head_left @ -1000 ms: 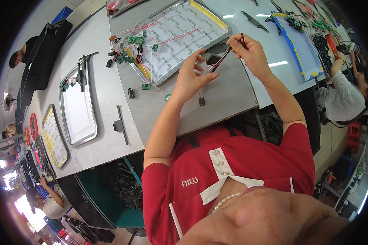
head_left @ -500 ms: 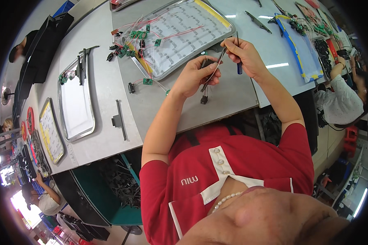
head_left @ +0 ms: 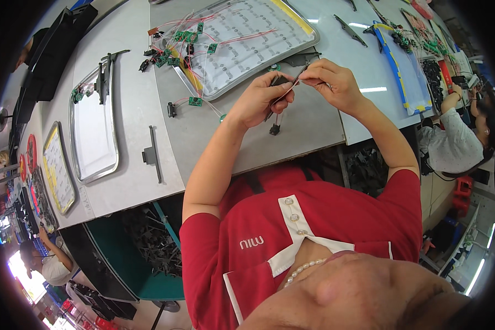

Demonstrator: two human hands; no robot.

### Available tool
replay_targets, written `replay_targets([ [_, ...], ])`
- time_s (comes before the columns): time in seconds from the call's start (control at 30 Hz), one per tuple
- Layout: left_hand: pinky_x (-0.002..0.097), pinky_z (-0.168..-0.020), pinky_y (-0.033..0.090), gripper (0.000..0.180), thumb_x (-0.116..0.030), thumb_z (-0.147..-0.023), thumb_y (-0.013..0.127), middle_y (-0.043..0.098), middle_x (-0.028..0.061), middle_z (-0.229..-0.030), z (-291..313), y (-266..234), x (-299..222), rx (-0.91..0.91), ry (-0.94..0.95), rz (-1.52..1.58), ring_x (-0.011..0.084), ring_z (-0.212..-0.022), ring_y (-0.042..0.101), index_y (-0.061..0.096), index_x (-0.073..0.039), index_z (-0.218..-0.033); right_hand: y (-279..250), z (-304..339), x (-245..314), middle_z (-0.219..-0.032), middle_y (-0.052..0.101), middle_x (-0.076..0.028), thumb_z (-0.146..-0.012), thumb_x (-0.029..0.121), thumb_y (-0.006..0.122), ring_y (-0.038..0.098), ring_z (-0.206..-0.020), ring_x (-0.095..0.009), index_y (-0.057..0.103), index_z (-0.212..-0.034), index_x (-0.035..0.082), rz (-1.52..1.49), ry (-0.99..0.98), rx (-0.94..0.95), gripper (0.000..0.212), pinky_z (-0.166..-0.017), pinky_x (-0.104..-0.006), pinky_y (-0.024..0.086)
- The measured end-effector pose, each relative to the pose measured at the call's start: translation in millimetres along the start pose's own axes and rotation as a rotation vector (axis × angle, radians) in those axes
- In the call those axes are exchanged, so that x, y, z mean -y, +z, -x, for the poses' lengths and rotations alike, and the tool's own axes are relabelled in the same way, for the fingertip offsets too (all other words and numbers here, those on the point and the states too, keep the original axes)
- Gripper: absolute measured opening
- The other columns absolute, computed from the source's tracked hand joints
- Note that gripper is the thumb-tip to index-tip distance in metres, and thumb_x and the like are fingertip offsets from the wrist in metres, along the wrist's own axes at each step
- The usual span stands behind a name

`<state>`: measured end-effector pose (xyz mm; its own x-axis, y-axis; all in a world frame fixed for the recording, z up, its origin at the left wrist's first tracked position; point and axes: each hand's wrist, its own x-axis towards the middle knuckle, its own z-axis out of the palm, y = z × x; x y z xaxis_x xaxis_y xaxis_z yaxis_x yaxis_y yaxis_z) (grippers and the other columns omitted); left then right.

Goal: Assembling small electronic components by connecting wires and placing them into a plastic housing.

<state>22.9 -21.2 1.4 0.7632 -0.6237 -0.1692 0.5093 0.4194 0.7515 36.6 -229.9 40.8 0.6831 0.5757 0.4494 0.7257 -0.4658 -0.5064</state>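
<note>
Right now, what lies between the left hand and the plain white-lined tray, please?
The head view shows a green disc, green circuit board and black component.

A red shirt (head_left: 341,214) is worn, with both short sleeves (head_left: 201,236) cut in the same red and ended near the elbow; the forearms are left bare. The open neck is bordered by a white collar band (head_left: 280,262). A white strip (head_left: 286,209) is set down the chest, and three round, pale, shiny buttons (head_left: 294,218) are spaced along it. Narrow white trim (head_left: 390,249) is noted toward each shoulder. White lettering (head_left: 251,242) is placed on the left chest. Inside the neckline edge, a string of pearl-like white beads (head_left: 302,268) is worn.
</note>
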Motion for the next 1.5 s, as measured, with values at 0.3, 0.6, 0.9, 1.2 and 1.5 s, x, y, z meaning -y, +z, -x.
replay_targets([
  [0.3,0.0206,-0.048,0.033,0.017,-0.014,-0.089,0.053,0.055,0.0045,-0.075,0.9,-1.8,-0.8,0.004,-0.027,0.031,0.0068,-0.054,0.041,0.051,-0.002,-0.102,-1.7,-3.5,0.3,-0.082,0.059,-0.006,-0.069,-0.006,0.066,0.06,-0.068,-0.02,0.064,-0.091,0.006,0.143,-0.179,0.071,0.025,-0.056,-0.0265,0.05],
  [0.6,0.02,-0.048,0.032,0.016,-0.012,-0.086,0.057,0.052,0.0029,-0.074,0.9,-2.7,2.3,0.022,0.006,-0.03,0.006,-0.054,0.041,0.051,-0.002,-0.097,-2.0,-1.4,1.6,-0.083,0.061,0.0,-0.064,-0.001,0.065,0.06,-0.068,-0.018,0.065,-0.089,0.011,0.33,-0.312,0.063,0.027,-0.054,-0.0283,0.048],
  [0.9,0.0191,-0.044,0.024,0.019,-0.009,-0.086,0.056,0.05,0.0024,-0.075,1.5,-1.2,1.4,0.007,-0.039,0.062,0.0046,-0.052,0.033,0.052,-0.002,-0.103,1.5,1.5,0.6,-0.081,0.062,-0.003,-0.064,-0.002,0.066,0.06,-0.066,-0.019,0.066,-0.09,0.008,0.172,-0.247,0.029,0.028,-0.054,-0.0277,0.048],
  [1.2,0.0185,-0.045,0.024,0.015,-0.008,-0.088,0.055,0.049,0.0017,-0.075,-1.3,-1.9,9.0,-0.062,0.093,-0.118,0.0038,-0.053,0.033,0.05,-0.002,-0.101,9.6,3.5,14.7,-0.086,0.062,-0.003,-0.066,0.0,0.063,0.06,-0.07,-0.019,0.064,-0.092,0.006,0.432,-0.27,0.069,0.027,-0.055,-0.0284,0.048],
  [1.5,0.018,-0.045,0.024,0.014,-0.007,-0.089,0.053,0.05,0.0027,-0.074,-0.1,-5.9,3.9,-0.022,0.057,0.051,0.0034,-0.053,0.033,0.049,-0.002,-0.101,3.4,2.7,-3.5,-0.087,0.062,-0.003,-0.068,-0.001,0.061,0.059,-0.068,-0.018,0.064,-0.103,0.009,0.387,-0.332,0.058,0.037,-0.055,-0.0276,0.048],
])
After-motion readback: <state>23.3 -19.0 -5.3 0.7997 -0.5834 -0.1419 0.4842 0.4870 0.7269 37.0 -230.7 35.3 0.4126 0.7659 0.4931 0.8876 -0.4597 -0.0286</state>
